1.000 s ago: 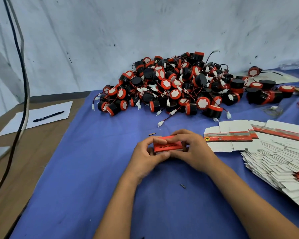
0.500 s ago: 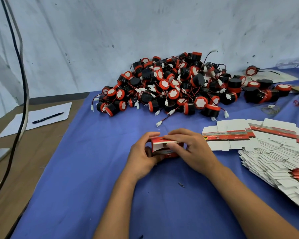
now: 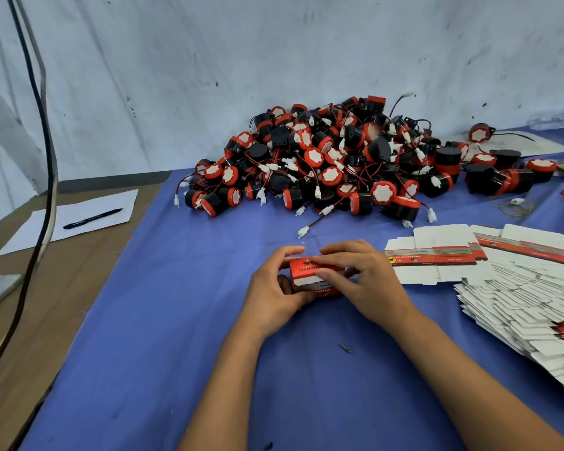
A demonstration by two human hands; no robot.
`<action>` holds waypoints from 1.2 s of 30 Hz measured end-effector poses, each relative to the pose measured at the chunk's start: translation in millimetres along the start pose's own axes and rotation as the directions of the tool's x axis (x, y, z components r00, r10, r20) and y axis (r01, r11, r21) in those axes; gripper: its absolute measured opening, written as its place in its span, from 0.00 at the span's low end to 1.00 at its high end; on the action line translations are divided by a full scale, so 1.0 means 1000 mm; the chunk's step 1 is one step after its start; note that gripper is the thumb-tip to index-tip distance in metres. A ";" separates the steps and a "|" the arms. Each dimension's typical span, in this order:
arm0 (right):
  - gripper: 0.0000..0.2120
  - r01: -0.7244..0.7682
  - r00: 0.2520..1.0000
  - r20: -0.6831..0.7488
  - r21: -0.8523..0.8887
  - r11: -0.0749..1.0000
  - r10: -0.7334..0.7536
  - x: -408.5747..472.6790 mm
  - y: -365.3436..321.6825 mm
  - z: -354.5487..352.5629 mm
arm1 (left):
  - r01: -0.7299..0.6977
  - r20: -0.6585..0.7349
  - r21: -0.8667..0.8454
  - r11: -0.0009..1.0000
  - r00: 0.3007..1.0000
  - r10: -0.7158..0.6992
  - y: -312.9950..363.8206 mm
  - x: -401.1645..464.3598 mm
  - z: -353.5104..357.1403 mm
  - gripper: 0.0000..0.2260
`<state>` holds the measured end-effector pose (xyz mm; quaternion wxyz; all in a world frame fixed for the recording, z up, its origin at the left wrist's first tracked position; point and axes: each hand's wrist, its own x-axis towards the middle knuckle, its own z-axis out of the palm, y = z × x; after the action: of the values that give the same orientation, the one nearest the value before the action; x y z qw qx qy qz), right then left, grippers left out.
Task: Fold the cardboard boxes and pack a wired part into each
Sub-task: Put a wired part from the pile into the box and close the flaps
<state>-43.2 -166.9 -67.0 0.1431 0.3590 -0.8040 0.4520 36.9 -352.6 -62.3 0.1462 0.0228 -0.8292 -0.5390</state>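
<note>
The red box (image 3: 310, 277) is being held low over the desk (image 3: 176, 320), long axis left-right, between both hands; left hand (image 3: 271, 297) fingers are clamped on its left end; right hand (image 3: 362, 281) fingers are curled over its top flap.

Both hands meet over a small red cardboard box (image 3: 310, 277) on the blue cloth (image 3: 183, 320) covering the bench; the left hand (image 3: 274, 294) has its grip round the box's left end, fingers curled over the top; the right hand (image 3: 362, 281) lays its fingers along the top edge with the thumb on the front face; a heap of black-and-red wired parts (image 3: 332, 164) lies behind, well apart; flat unfolded boxes (image 3: 518, 294) fan out to the right; a pen (image 3: 92, 218) rests on a paper sheet (image 3: 79, 216) at far left.
</note>
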 end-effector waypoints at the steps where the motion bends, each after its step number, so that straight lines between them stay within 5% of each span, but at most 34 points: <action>1: 0.11 0.004 1.000 -0.024 -0.009 1.000 -0.004 0.000 -0.001 0.000 | -0.010 -0.002 -0.003 1.000 1.000 0.010 0.000 0.000 0.000 0.29; 6: 0.07 0.038 0.984 -0.166 -0.134 0.990 -0.061 -0.001 -0.012 0.001 | -0.032 -0.010 -0.028 0.999 0.999 0.032 0.000 -0.002 0.000 0.24; 12: 0.09 -0.048 0.998 -0.047 0.039 0.998 0.049 -0.003 -0.007 -0.005 | -0.045 -0.002 -0.038 0.998 0.999 0.045 0.000 -0.003 0.000 0.22; 15: 0.08 0.005 0.997 -0.078 -0.033 0.999 -0.007 -0.003 -0.007 -0.006 | -0.108 -0.080 -0.027 0.994 0.991 0.105 0.002 -0.004 0.003 0.15; 20: 0.08 0.081 0.993 -0.073 -0.121 0.989 -0.090 -0.005 -0.010 -0.002 | -0.215 -0.291 0.089 0.973 0.928 0.232 0.001 -0.004 0.009 0.10; 25: 0.06 0.140 0.981 -0.108 -0.189 0.972 -0.162 -0.006 -0.014 0.000 | -0.273 -0.298 0.360 0.892 0.873 0.387 0.004 -0.007 0.011 0.09; 30: 0.09 0.134 0.967 -0.171 -0.285 0.949 -0.188 -0.007 -0.014 0.004 | -0.263 -0.314 0.343 0.902 0.873 0.373 0.005 -0.009 0.011 0.06; 36: 0.06 0.085 0.991 -0.101 -0.023 0.996 -0.086 -0.007 0.000 -0.005 | -0.276 -0.290 0.349 0.896 0.877 0.383 0.008 -0.010 0.012 0.08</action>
<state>-38.8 -159.8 -68.2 0.2065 0.3683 -0.7837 0.4556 44.4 -337.0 -61.9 0.3774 -0.0029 -0.8523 -0.3623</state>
